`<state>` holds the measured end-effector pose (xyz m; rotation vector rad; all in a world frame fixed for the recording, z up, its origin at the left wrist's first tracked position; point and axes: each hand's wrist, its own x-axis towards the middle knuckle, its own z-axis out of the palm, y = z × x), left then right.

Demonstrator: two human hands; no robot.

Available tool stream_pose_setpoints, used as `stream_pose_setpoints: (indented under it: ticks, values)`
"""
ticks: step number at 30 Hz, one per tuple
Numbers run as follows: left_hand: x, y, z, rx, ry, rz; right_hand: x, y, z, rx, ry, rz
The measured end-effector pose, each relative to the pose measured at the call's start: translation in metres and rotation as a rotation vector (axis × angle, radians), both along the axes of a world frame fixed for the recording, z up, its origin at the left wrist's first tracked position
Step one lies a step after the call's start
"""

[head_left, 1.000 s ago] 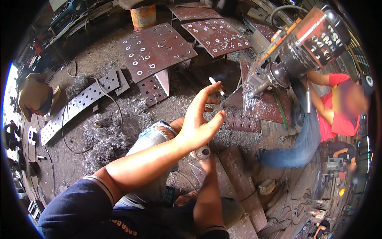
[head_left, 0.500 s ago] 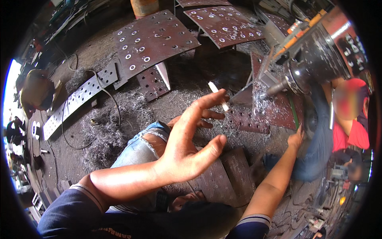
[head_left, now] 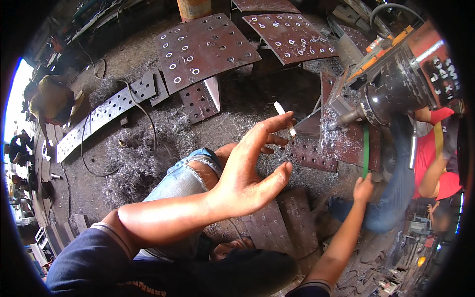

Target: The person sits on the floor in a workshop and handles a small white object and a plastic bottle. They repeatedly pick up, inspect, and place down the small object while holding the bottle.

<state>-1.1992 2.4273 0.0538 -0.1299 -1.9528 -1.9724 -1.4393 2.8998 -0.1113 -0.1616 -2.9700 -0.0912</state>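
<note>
My left hand (head_left: 247,173) is raised in the middle, thumb spread away, with a short white stick (head_left: 284,118) pinched between its fingers. Whether the stick is chalk or a cigarette I cannot tell. Farther right, my right hand (head_left: 363,189) grips the near end of a narrow green strip (head_left: 366,151), whose far part reaches over a brown steel plate (head_left: 352,141) strewn with metal shavings. Beyond the strip, a large dark drilling machine (head_left: 396,91) leans in from the right. Its spindle (head_left: 346,120) points down at the shavings on the plate.
Drilled brown plates (head_left: 208,42) stand at the back, beside another raised plate (head_left: 292,37). A long perforated bar (head_left: 104,116), a cable (head_left: 143,111) and curled shavings (head_left: 133,168) lie left. One person (head_left: 433,163) sits close on the right; another (head_left: 52,101) crouches far left.
My right hand has drawn back toward me, and more of the green strip shows. The white stick stays in my left hand. The view has shifted slightly, and the person on the right has moved.
</note>
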Motion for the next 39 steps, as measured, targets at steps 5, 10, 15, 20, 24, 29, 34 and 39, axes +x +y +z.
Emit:
stream_pose_setpoints:
  ticks: [5,10,15,20,24,29,34,39]
  values:
    - [0.002,-0.001,0.005,-0.037,0.000,0.051,0.064,0.001,-0.025,-0.235,0.038,0.177]
    - [0.006,0.003,0.015,-0.114,0.068,0.159,0.099,0.005,-0.032,-0.350,0.242,0.094]
    - [-0.009,0.013,0.020,-0.084,0.174,0.292,0.075,0.016,-0.028,-0.372,0.323,-0.074]
    - [-0.040,0.011,0.033,-0.019,0.188,0.448,0.082,-0.073,-0.047,-0.377,0.033,0.006]
    - [-0.066,-0.015,0.019,-0.134,0.188,0.591,0.103,-0.132,-0.024,-0.461,0.115,0.045]
    - [-0.088,-0.013,0.011,-0.142,0.204,0.593,0.081,-0.065,-0.027,-0.439,0.198,-0.168]
    - [-0.090,-0.026,0.005,-0.172,0.135,0.598,0.087,-0.100,-0.036,-0.549,0.035,-0.071]
    - [-0.092,-0.020,0.015,-0.129,0.139,0.564,0.110,-0.079,-0.042,-0.851,0.136,-0.195]
